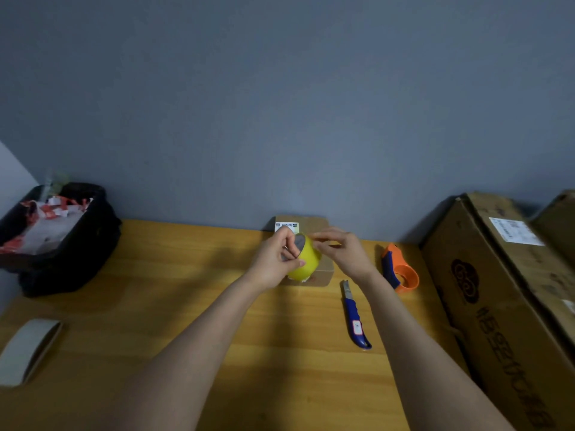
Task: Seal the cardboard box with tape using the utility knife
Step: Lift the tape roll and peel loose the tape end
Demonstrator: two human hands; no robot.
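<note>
Head view, only one. Yellow tape roll [306,258] held up at frame centre, directly over the small box [308,248] that sits at the far edge of the table [186,290]. Probably parked there so a pulled strip can drop straight onto the top seam.

Left hand [275,259] clamped on the roll: fingers hooked into the core, thumb across its open face, roll tilted with the hole facing up-left. Looks like a bracing grip, holding the roll steady while the other hand works.

Right hand [340,248] at the roll's upper right edge, fingers curled nearly together and pinching at the outer wrap. Likely picking at the free end. Cannot tell whether any tape is actually lifted; no strip visible between the hands. Hands close together, the roll between them.

Knife [354,315] lying flat on the table, lower right of centre, blade end pointing away toward the box, just inside the right forearm. Untouched; handy for the right hand once a strip is laid.

Orange dispenser [399,269] right of the box, unused. Large carton [497,290] along the right edge. Black bin [59,234] with paper scraps at upper left of the table. Grey-white roll [29,349] at lower left, well apart.

Box top mostly hidden behind roll and hands; label [286,227] visible at its far left corner. Seam state not readable. Sealing judged not yet started.
</note>
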